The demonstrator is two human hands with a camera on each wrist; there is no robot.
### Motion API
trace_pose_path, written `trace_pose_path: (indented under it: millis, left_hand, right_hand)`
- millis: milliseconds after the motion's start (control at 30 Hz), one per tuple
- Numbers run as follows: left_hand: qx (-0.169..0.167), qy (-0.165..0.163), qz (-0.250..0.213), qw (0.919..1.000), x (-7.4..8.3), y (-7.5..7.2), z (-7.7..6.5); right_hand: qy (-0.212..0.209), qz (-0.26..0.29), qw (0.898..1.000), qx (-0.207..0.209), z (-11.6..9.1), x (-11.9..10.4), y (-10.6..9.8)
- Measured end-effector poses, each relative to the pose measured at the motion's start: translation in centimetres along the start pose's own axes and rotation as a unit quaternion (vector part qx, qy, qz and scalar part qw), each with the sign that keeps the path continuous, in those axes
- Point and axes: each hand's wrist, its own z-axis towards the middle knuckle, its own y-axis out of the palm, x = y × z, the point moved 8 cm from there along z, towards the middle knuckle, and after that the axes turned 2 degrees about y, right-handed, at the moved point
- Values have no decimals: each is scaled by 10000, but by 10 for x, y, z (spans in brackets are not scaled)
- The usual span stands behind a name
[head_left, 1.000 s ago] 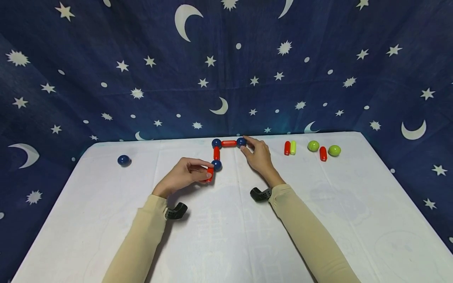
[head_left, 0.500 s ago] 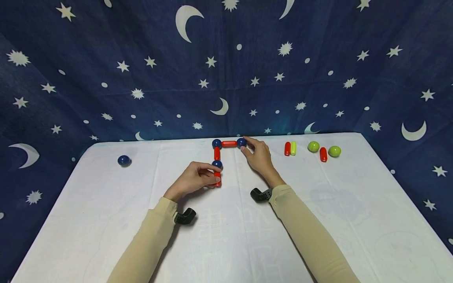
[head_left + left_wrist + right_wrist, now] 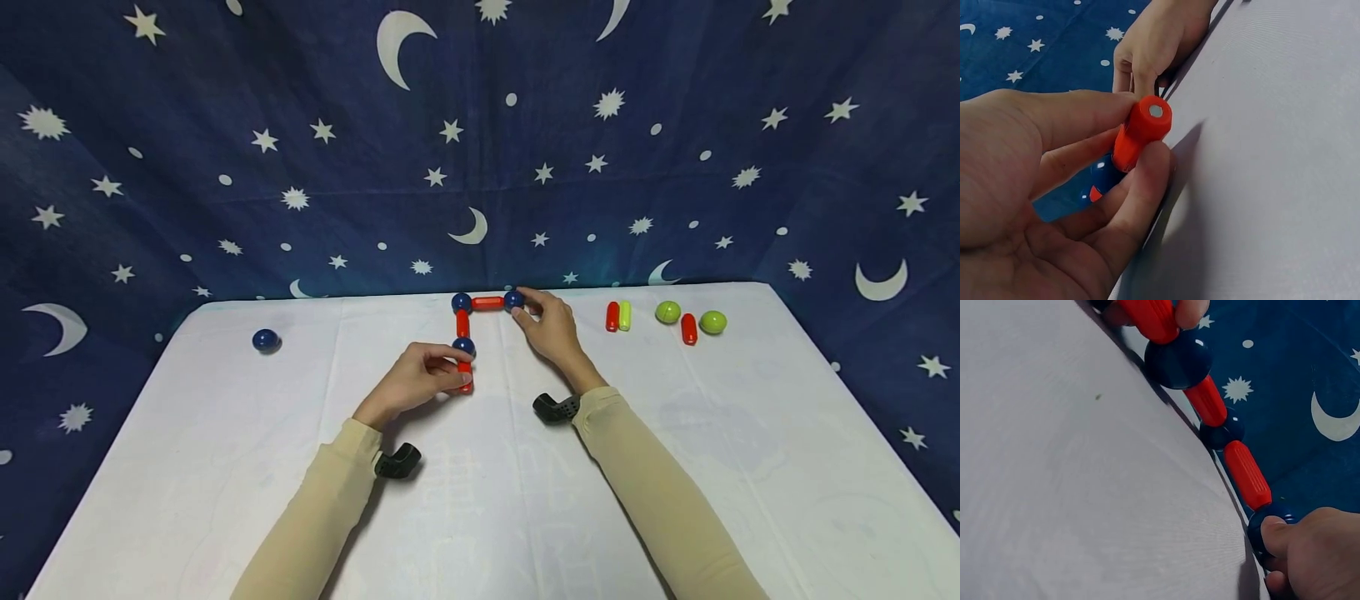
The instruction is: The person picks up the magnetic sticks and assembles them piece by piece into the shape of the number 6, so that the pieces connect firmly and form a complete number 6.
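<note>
Left hand (image 3: 416, 379) pinching a glossy red rod (image 3: 1140, 130), right hand (image 3: 553, 335) gripping a shiny blue end ball (image 3: 512, 301), we'd gently square the rod to the glossy blue ball (image 3: 1179, 360) just beyond our left.

Glossy dark-blue, plastic-looking balls (image 3: 266, 340): four; three at or between the fingers of the left hand (image 3: 416, 379) and right hand (image 3: 552, 329), one well left of the left fingers. Glossy red, plastic-looking rods (image 3: 488, 303): five; one in the left fingers, two between both hands' fingers, two right of the right fingers. Also right of these: one yellow-green, plastic-looking rod (image 3: 625, 316), two yellow-green, glossy balls (image 3: 668, 312).
</note>
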Motion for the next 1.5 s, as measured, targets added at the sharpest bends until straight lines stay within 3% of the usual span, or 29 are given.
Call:
trace_pose_path:
  millis: [400,1500]
  left_hand:
    - [218,-103,155,9996,0,-2,1]
    - [335,-308,387,9982,5,-3,-3]
  right_hand:
    - [49,-193,9998,58,1,1,-1]
    - [51,-236,9997,78,-1,1,1]
